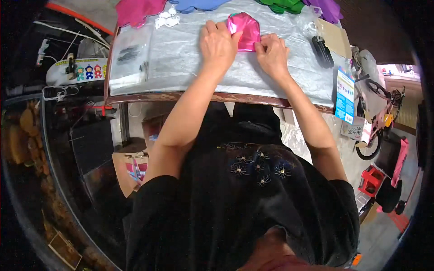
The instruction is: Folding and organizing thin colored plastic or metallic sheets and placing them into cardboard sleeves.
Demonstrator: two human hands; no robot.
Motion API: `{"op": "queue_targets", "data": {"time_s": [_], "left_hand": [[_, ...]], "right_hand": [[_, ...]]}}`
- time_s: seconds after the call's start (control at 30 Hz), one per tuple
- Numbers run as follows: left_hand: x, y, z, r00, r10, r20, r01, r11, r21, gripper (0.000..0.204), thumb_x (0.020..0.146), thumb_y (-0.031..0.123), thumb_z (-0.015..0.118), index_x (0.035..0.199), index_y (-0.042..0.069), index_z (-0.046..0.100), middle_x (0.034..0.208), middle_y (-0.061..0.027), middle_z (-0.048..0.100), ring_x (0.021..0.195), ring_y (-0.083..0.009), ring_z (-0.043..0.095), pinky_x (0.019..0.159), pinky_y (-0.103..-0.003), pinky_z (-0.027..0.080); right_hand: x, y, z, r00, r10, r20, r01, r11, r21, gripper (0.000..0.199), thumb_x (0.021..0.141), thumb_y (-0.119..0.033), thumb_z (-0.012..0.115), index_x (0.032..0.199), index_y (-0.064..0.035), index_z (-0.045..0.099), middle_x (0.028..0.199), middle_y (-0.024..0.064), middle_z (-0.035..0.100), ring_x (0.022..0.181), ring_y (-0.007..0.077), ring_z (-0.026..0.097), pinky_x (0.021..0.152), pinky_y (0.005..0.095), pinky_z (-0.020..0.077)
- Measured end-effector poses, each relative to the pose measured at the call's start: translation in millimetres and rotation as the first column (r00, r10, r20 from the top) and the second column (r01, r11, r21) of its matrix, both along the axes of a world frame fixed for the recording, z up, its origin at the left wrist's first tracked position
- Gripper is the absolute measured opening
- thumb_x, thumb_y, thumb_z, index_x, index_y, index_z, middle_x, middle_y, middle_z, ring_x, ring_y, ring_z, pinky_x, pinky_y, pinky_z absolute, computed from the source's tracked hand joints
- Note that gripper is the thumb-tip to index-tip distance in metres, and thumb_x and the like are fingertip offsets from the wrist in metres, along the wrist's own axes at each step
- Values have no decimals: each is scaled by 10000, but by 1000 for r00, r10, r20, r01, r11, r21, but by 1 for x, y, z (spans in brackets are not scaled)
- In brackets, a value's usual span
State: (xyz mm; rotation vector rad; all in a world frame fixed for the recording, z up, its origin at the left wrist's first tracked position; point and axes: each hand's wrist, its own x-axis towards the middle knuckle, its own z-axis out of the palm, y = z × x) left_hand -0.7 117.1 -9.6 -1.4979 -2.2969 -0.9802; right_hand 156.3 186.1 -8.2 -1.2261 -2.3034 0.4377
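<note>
My feed shows the left hand [220, 43] curled, thumb on the shiny pink foil [245, 32]. The right hand [274, 52] curls at the foil's lower-right corner; I can't tell if either grips.

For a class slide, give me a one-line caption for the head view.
Left hand and right hand touch opposite sides of a shiny pink piece over a silvery table cover.

From where I'm standing: dark wood-edged table [253, 99] w/ silvery cover [181, 58], grey floor [382, 235] on R. Red stool [371, 174] nr a pink bike [380, 118], same side; ribbed beige panel [408, 105] beyond, w/ bright pinkish light [398, 70] by it. L side's v. dim: white skateboard [84, 72], open cardboard box [119, 169] nr table.
</note>
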Motion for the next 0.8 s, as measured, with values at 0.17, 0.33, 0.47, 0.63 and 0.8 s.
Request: {"op": "queue_targets", "data": {"time_s": [0.17,0.33,0.47,0.63,0.8], "left_hand": [[-2,8,-11,1000,-9,-15,10,997,75,405,810,353,807,841,-25,665,916,-185,617,768,-375,608,749,-474,518],[-2,-5,-5,762,-114,637,124,992,29,411,836,355,805,951,-20,684,867,-113,628,735,-287,609,716,-417,510],[15,-20,-3,311,-265,913,7,961,277,425,903,378,759,1077,0,674,914,-58,672,797,-193,658,745,-361,541],[40,-23,47,-375,-343,861,21,926,378,397,957,386,702,1131,33,657,1003,-42,701,888,-143,689,795,-325,570],[65,-19,50,-341,-371,864,-40,924,381,353,978,371,675,1132,53,668,1061,-65,710,955,-157,700,878,-336,569]], "right_hand": [[1,-2,1,1000,-16,-16,16,999,32,167,877,-196,703,905,-31,705,1080,108,670,1036,335,589,885,490,416],[15,-1,3,957,90,-277,-131,983,-131,156,954,-148,645,930,1,685,946,119,706,858,233,653,780,375,494],[30,-24,31,875,-41,-482,-288,755,-589,176,1004,-125,600,933,21,670,855,96,721,741,133,654,704,285,514],[54,-39,44,808,-7,-589,-344,807,-480,167,1010,-106,603,933,24,673,819,57,722,715,78,638,689,245,507],[68,-40,66,827,-63,-558,-317,768,-557,145,985,-88,643,918,25,706,926,59,724,825,86,637,768,246,495]]}}
